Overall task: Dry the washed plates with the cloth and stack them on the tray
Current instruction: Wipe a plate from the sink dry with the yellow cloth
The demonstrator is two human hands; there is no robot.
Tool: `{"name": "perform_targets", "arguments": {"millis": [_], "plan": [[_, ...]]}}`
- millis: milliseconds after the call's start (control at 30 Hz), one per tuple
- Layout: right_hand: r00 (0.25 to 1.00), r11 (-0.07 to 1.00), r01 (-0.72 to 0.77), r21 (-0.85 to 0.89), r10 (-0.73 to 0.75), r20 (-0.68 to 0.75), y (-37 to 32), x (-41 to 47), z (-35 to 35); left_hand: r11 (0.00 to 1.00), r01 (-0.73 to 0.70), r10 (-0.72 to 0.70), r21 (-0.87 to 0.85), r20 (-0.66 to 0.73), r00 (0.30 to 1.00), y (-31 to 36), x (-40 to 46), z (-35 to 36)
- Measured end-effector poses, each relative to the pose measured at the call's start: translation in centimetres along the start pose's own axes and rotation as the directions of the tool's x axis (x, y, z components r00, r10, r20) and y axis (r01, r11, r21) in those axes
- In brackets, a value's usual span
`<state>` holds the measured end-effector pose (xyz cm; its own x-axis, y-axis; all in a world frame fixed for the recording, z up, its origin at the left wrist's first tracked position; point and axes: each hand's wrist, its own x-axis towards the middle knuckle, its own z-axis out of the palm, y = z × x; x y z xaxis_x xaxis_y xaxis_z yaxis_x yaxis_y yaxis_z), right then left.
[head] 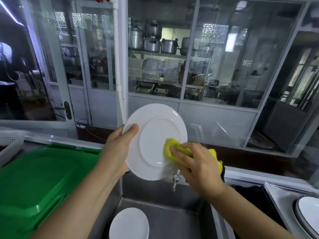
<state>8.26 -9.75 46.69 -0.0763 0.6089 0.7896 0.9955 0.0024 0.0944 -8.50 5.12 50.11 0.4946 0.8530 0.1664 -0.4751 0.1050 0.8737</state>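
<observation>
A white plate (151, 135) is held upright over the sink with its underside toward me. My left hand (119, 149) grips its left rim, thumb on the facing side. My right hand (195, 163) presses a bunched yellow cloth (170, 148) against the plate's lower right part, fingers curled over the cloth. A green tray (34, 180) lies to the left of the sink. More white plates (129, 225) sit stacked in the steel sink (172, 219) below.
A tap (175, 181) hangs at the sink's back wall just under the plate. A dark-rimmed white dish (307, 216) sits on the counter at the right edge. Glass partitions with shelves of pots stand behind the counter. A white basket (10, 140) is at far left.
</observation>
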Motion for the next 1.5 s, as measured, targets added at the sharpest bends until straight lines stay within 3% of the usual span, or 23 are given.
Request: {"name": "perform_targets", "arguments": {"millis": [200, 567, 700, 800, 933, 1033, 1267, 1500], "plan": [[0.987, 0.994, -0.104, -0.026, 0.1, -0.125, 0.2, 3.4, -0.6, 0.998, 0.018, -0.023, 0.067, 0.061, 0.998, -1.1, -0.4, 1.0], [0.997, 0.985, 0.026, 0.17, -0.013, -0.078, -4.0, 0.6, 1.4, 0.998, 0.03, -0.027, 0.05, -0.055, 0.998, -0.7, 1.0, 0.8], [0.989, 0.993, -0.057, 0.106, 0.071, -0.126, -1.9, -1.0, 1.1, 0.997, 0.044, -0.05, -0.06, -0.106, 0.993, -0.7, 1.0, 0.5], [0.963, 0.97, -0.149, 0.192, 0.187, -0.194, -1.9, -0.3, 1.0, 0.985, 0.082, -0.101, -0.15, -0.124, 0.987, -1.1, 0.8, 1.1], [0.971, 0.979, -0.078, 0.186, 0.117, -0.207, -4.7, 1.0, 1.8, 0.953, 0.201, -0.227, -0.227, -0.096, 0.969, -1.9, 0.1, 2.4], [0.971, 0.986, -0.116, 0.118, 0.138, -0.197, -5.8, 1.2, 2.4, 0.91, 0.275, -0.308, -0.311, -0.062, 0.949, -1.8, -0.3, 3.0], [0.964, 0.999, -0.043, 0.028, 0.049, -0.262, -4.8, -0.6, 2.8, 0.863, 0.341, -0.357, -0.373, 0.026, 0.934, -2.2, -0.7, 2.8], [0.9, 0.932, -0.3, 0.204, 0.347, -0.261, -2.1, -2.4, 2.4, 0.913, 0.231, -0.239, -0.336, 0.017, 0.971, -1.7, -0.8, 1.2]]}}
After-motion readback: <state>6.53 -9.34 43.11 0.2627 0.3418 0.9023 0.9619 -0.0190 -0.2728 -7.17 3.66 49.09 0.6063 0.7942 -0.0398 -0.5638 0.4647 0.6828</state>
